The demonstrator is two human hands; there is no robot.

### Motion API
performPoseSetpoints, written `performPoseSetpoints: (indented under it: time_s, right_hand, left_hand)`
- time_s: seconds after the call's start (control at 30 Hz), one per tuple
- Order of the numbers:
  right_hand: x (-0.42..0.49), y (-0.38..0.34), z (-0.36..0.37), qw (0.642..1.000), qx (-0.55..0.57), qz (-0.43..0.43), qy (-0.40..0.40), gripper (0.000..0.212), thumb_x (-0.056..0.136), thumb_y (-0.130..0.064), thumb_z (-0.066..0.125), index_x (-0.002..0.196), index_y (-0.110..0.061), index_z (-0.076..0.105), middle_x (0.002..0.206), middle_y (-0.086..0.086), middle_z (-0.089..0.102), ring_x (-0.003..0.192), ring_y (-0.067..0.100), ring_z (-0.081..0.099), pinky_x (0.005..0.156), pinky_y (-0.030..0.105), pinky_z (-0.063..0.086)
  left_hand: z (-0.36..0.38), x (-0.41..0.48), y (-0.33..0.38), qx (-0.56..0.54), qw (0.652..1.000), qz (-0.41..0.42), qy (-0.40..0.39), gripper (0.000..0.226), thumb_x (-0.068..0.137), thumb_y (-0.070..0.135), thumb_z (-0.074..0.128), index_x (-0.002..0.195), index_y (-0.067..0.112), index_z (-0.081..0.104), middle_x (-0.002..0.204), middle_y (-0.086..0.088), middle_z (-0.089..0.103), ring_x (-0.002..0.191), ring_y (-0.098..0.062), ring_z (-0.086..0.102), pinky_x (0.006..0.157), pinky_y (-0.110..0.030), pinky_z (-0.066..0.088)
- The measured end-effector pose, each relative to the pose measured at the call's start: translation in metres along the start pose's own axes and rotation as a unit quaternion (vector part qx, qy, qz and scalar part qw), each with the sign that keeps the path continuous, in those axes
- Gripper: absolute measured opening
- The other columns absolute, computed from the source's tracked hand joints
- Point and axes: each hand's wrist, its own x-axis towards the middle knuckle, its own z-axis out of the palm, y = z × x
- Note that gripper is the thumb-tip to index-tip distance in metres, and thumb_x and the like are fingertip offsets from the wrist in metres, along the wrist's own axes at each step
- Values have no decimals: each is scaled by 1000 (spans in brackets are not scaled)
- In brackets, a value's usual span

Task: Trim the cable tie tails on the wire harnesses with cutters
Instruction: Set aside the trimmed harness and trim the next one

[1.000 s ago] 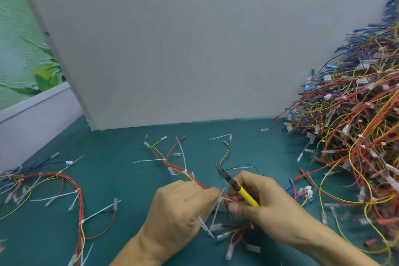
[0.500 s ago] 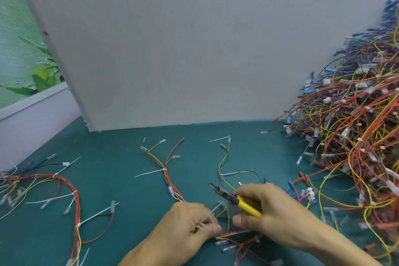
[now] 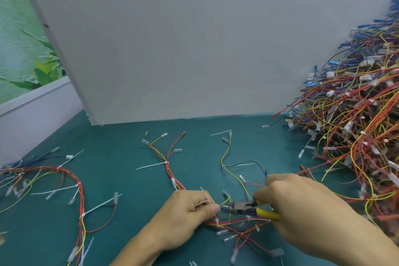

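Trimming is at the cutting step. The tie (image 3: 216,220) sits on the harness (image 3: 241,221) at 6 o'clock on the mat (image 3: 121,179), with its tail drawn upward. The left hand (image 3: 185,218) pinches that tail between thumb and forefinger. The right hand (image 3: 302,211) is clenched round the yellow handles of the cutters (image 3: 239,208). The jaws point toward 9 o'clock, tips just beside the left thumb; whether they touch the tail cannot be told.

The next move likely calls for seating the jaws flush against the tie head, clear of the wires, then squeezing.

The tail is a thin, flat, white plastic strip. The wires are slim and flexible, red and yellow, ending in clear sleeved terminals. A second harness (image 3: 81,190) at 8 o'clock carries long untrimmed tails. A dense heap (image 3: 356,119) of harnesses lies at 3 o'clock. A plain grey board (image 3: 194,39) stands at 12 o'clock.
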Motion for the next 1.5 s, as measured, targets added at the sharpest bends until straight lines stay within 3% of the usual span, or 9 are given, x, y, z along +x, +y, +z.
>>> performPoseSetpoints:
  time_s: [0.1,0.3,0.43,0.67,0.77,1.17,1.27,1.4,1.5]
  right_hand:
    - [3,-11,3,1000,-22,-8,-21,14,87,-23,49,99,-25,56,87,-6,35,82,24,44,50,28,22]
    - [6,-15,10,998,-42,-4,-45,18,86,-18,48,101,-23,57,90,-1,33,101,26,53,48,25,13]
    - [8,-16,14,998,-32,-4,-54,9,86,-19,49,87,-27,45,86,0,30,102,25,52,48,25,11]
    - [10,-18,20,999,-20,-2,-31,9,85,-17,48,90,-25,52,89,-3,35,94,28,54,48,28,20]
    - [10,-18,22,1000,-19,-2,-21,17,85,-17,48,98,-23,56,90,-3,36,101,28,57,61,32,32]
    - [7,-24,15,998,-27,-11,-58,17,82,-10,47,89,-26,44,91,1,38,105,28,57,66,33,30]
    - [6,-23,12,997,-27,-2,-66,15,84,-13,47,91,-26,47,92,2,39,106,27,57,68,33,31]
    - [5,-17,8,999,2,27,-27,13,91,-32,47,103,-27,52,94,-7,40,104,25,56,66,35,32]
    - [5,-22,12,996,76,19,35,21,93,-44,41,106,-29,45,105,-10,41,103,20,54,70,33,41]
  left_hand:
    - [-1,-1,-2,-5,1000,-2,10,20,91,24,64,72,17,65,54,12,46,55,-3,35,56,-18,30]
    - [-2,-2,-6,-27,1000,2,9,21,89,31,63,71,20,62,51,12,40,53,-5,31,53,-19,27]
    - [-2,-2,-6,-29,1000,4,5,22,87,34,62,66,28,58,48,14,40,52,-3,31,52,-15,26]
    - [-1,-2,-6,-27,1000,5,14,21,84,39,62,70,24,60,51,12,39,54,-6,31,53,-19,27]
    - [-1,-2,-5,-19,1000,1,13,22,90,29,64,69,24,60,50,12,40,53,-4,32,54,-18,27]
    - [1,-3,-3,-21,1000,7,18,24,91,22,63,68,27,57,49,18,48,51,0,39,54,-10,29]
    - [-4,-5,-2,-72,997,26,31,20,88,30,63,70,21,59,58,12,50,57,-4,40,59,-17,33]
    - [-28,0,-1,-280,944,65,159,24,83,27,51,60,22,50,57,4,31,52,-12,25,49,-22,25]
    - [-52,2,-7,-370,882,85,279,35,90,18,40,57,21,51,55,1,40,49,-13,35,45,-21,30]
